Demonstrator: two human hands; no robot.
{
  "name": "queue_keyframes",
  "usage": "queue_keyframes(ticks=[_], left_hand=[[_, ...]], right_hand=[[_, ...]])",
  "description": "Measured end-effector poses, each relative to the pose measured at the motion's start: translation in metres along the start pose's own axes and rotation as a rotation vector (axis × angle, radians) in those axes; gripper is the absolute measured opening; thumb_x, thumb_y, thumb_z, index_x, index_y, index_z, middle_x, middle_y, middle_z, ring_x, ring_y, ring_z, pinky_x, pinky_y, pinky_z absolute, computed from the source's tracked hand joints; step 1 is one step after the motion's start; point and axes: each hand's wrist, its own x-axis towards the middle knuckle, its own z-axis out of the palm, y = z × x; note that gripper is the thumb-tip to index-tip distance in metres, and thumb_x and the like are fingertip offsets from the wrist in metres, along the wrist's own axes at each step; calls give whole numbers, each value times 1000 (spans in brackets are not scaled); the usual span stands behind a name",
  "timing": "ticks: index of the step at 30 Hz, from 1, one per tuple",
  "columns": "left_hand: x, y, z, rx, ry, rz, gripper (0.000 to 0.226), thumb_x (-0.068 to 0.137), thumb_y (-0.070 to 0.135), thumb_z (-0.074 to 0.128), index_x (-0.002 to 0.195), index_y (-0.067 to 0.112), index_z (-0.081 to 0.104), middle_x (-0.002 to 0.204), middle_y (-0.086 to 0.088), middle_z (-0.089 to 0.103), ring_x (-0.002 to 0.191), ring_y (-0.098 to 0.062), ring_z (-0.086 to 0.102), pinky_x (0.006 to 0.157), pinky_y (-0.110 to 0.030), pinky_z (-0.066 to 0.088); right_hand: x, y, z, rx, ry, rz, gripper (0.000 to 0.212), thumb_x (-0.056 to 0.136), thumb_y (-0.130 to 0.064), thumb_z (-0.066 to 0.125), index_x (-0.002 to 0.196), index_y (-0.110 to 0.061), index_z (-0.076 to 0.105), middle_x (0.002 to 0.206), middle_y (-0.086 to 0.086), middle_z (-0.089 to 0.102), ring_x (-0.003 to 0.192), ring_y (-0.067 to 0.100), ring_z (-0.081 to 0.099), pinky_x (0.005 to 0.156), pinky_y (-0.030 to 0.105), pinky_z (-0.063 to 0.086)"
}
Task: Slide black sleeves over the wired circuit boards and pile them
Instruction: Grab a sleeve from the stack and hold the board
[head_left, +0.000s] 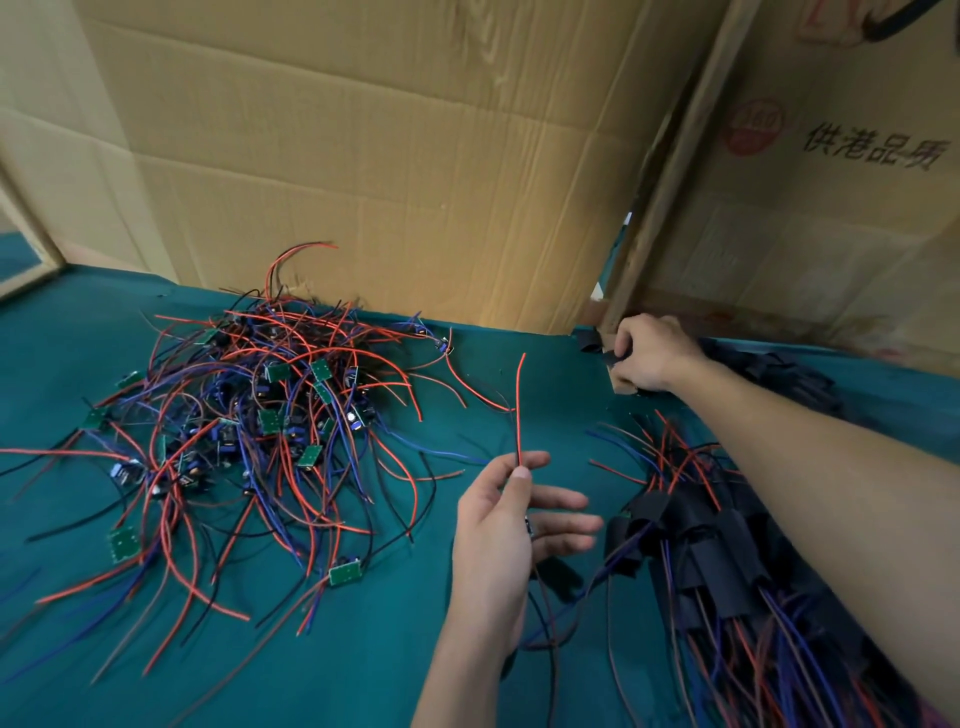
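Pinching a red wire (520, 410) upright, the left hand (511, 525) keeps its other fingers spread. The right hand (652, 353) grips a black sleeve (592, 344) well beyond it.

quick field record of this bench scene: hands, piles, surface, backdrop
left hand: pinches a red wire between thumb and forefinger, wire standing up, other fingers spread
right hand: reaches to the far edge, fingers curled on a black sleeve
unsleeved pile: tangled red, blue and black wires with small green circuit boards, left of the hands
sleeved pile: boards in black sleeves, under the right forearm
surface: green cloth
backdrop: cardboard boxes
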Motion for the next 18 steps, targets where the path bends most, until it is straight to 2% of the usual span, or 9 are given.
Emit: queue_keyframes(ticks=[4,8,10,13,14,16,18], left_hand=[[1,-1,0,19,-22,7,26,108,12,35,118,7,59,76,-20,71,57,-28,70,48,-28,54],[1,-1,0,24,-44,9,30,108,10,35,123,17,60,77,-23,71,57,-29,70,47,-29,55],[2,-1,0,23,-53,7,32,108,9,35,125,21,59,76,-21,71,56,-28,70,47,-28,55],[3,-2,1,34,-61,4,35,108,8,35,127,25,59,76,-21,72,54,-26,70,46,-27,55],[3,-2,1,41,-63,5,36,107,8,36,126,26,59,76,-21,72,55,-26,70,46,-27,55],[3,-4,1,57,-67,10,37,107,7,36,126,28,60,77,-22,72,56,-28,70,47,-27,55],[4,-5,1,78,-72,23,38,106,8,37,126,30,61,77,-22,72,57,-29,70,48,-27,54]], right_hand=[[-14,-11,-9,-66,14,-32,24,77,-21,86,93,-22,69,108,8,69,84,25,56,69,30,44],[-36,-27,-15,-3,-23,-50,33,77,-28,87,108,-27,74,119,12,69,103,34,65,80,30,47],[-51,-37,-19,83,-4,-63,36,77,-32,85,112,-30,77,111,10,72,102,31,67,82,28,49],[-80,-47,-26,429,38,-52,32,67,-26,80,99,-31,80,78,0,75,79,21,70,66,23,50],[-91,-49,-28,592,42,-41,31,64,-24,79,94,-30,80,73,1,75,77,22,72,66,25,54],[-111,-51,-26,986,60,-14,27,62,-20,77,88,-26,76,75,7,77,78,28,76,70,37,63],[-126,-53,-19,1322,142,23,24,66,-14,77,89,-19,71,79,10,76,78,29,76,68,40,64]])
